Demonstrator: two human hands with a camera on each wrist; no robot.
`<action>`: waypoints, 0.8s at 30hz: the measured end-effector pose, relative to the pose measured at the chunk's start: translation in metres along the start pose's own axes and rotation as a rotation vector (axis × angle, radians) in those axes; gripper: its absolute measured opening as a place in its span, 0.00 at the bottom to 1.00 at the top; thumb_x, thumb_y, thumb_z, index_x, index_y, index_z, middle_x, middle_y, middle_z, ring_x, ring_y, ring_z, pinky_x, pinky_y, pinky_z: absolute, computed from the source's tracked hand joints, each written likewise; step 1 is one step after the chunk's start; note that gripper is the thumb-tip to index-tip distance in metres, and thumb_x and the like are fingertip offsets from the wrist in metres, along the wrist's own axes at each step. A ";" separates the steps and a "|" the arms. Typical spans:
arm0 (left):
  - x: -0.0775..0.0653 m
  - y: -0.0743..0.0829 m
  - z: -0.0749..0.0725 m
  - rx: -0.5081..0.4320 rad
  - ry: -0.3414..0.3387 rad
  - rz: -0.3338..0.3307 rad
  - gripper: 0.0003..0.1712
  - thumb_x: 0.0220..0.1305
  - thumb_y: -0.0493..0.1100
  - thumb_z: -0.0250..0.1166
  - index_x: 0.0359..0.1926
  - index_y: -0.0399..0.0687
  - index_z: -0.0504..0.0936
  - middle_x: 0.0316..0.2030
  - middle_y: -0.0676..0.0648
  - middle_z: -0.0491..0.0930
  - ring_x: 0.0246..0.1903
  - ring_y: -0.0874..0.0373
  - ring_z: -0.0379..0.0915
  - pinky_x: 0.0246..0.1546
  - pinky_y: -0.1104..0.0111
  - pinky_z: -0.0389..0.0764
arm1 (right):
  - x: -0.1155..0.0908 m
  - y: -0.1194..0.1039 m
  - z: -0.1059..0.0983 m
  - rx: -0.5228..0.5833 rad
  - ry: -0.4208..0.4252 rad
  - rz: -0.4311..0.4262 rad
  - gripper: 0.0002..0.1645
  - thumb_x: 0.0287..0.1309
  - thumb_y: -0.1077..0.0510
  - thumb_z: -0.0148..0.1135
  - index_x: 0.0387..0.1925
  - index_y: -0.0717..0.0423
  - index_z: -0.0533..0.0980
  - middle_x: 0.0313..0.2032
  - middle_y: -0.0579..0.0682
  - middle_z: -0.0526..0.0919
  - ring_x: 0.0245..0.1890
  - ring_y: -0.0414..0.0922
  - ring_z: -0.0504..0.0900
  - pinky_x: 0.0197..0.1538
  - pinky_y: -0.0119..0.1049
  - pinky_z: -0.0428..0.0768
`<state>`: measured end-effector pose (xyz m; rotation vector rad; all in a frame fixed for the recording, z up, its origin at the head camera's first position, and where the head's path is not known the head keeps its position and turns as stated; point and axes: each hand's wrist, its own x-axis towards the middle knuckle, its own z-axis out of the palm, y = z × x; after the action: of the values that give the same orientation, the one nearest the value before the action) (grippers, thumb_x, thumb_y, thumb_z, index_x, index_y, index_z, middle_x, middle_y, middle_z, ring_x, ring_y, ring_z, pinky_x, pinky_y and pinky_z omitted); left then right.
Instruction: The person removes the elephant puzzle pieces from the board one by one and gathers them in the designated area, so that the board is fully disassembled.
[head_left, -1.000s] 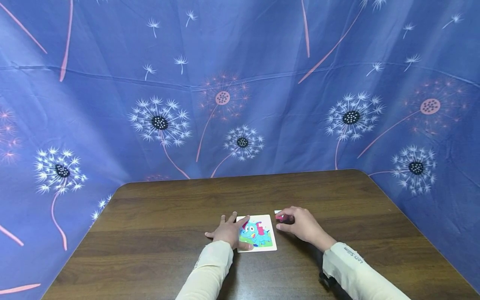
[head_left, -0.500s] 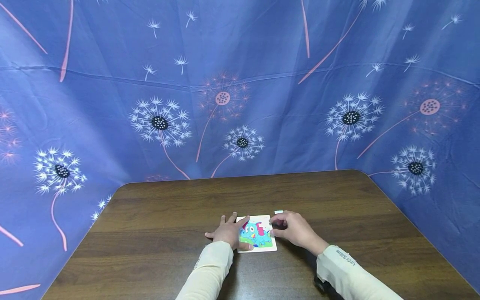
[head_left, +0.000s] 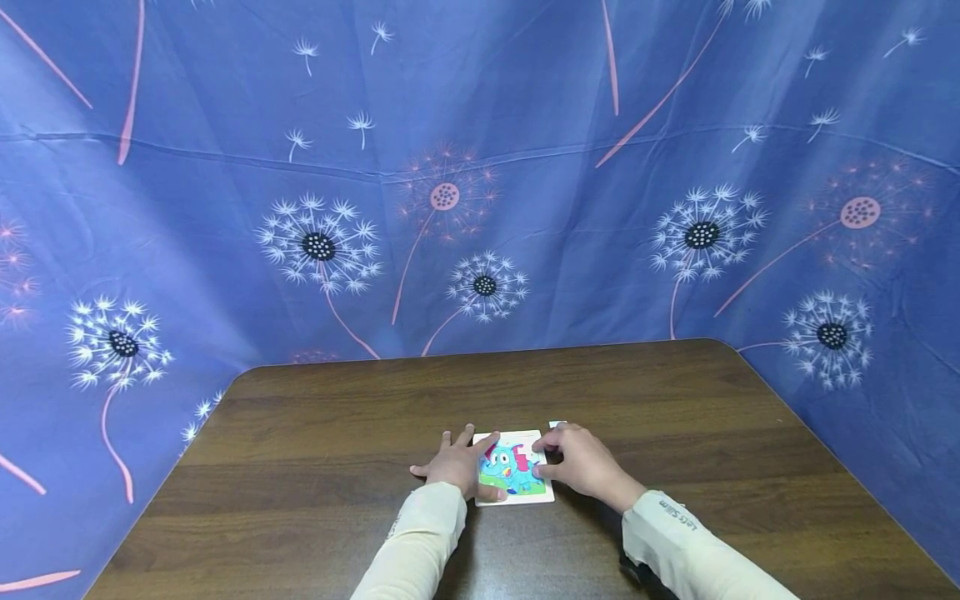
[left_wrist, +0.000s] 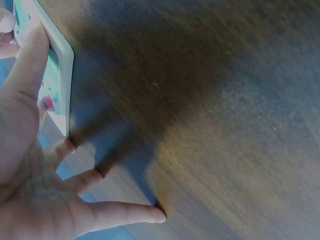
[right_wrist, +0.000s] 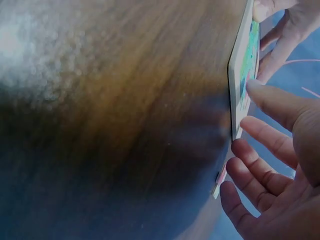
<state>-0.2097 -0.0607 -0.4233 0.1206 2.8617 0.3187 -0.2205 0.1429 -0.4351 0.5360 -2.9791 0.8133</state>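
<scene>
A square jigsaw board (head_left: 525, 497) with a blue elephant picture lies on the wooden table. My left hand (head_left: 453, 467) rests across its left side, thumb and index finger on the board and the other fingers spread over the tabletop, as the left wrist view shows (left_wrist: 30, 170). At the right edge is my right hand (head_left: 592, 460), its thumb and index fingertip apart and right at the picture. In the right wrist view its remaining fingers (right_wrist: 242, 175) are loosely bent beside the board. A small loose puzzle piece (head_left: 557, 423) sits just past the board's upper right corner, mostly hidden by the hand.
The brown wooden table (head_left: 337, 417) extends around the board on all sides. Behind it hangs a blue cloth (head_left: 570, 250) printed with dandelions.
My right hand has moved left from the loose piece to the right edge of the board, its fingertips now over the picture. The left hand has stayed where it was.
</scene>
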 end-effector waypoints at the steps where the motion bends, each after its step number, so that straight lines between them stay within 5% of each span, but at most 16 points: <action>1: 0.000 0.000 0.000 0.000 0.000 0.001 0.53 0.46 0.64 0.80 0.74 0.72 0.68 0.75 0.49 0.61 0.75 0.39 0.52 0.48 0.21 0.66 | 0.000 -0.001 0.000 -0.011 -0.002 0.009 0.16 0.46 0.56 0.83 0.39 0.50 0.88 0.35 0.43 0.83 0.41 0.46 0.80 0.44 0.47 0.80; 7: -0.001 0.001 -0.001 -0.001 -0.007 0.002 0.53 0.46 0.64 0.80 0.74 0.71 0.68 0.76 0.49 0.61 0.75 0.39 0.52 0.49 0.21 0.66 | 0.002 -0.004 0.000 -0.047 -0.022 0.027 0.17 0.45 0.56 0.83 0.39 0.50 0.88 0.43 0.49 0.88 0.57 0.58 0.80 0.54 0.57 0.79; 14: -0.003 0.001 -0.002 0.009 -0.004 0.003 0.53 0.46 0.65 0.79 0.74 0.72 0.67 0.76 0.49 0.61 0.75 0.39 0.53 0.48 0.22 0.66 | 0.003 -0.005 0.001 -0.032 -0.022 0.020 0.15 0.43 0.57 0.84 0.34 0.48 0.86 0.31 0.44 0.77 0.35 0.43 0.74 0.38 0.43 0.77; 24: -0.001 0.002 -0.003 0.006 -0.014 -0.003 0.53 0.46 0.65 0.79 0.74 0.73 0.67 0.76 0.50 0.60 0.75 0.39 0.52 0.49 0.22 0.66 | 0.006 -0.005 0.002 -0.032 -0.016 0.014 0.17 0.42 0.58 0.85 0.32 0.47 0.83 0.32 0.43 0.76 0.38 0.44 0.76 0.43 0.45 0.78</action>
<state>-0.2089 -0.0597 -0.4198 0.1186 2.8493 0.3073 -0.2239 0.1362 -0.4340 0.5241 -3.0078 0.7651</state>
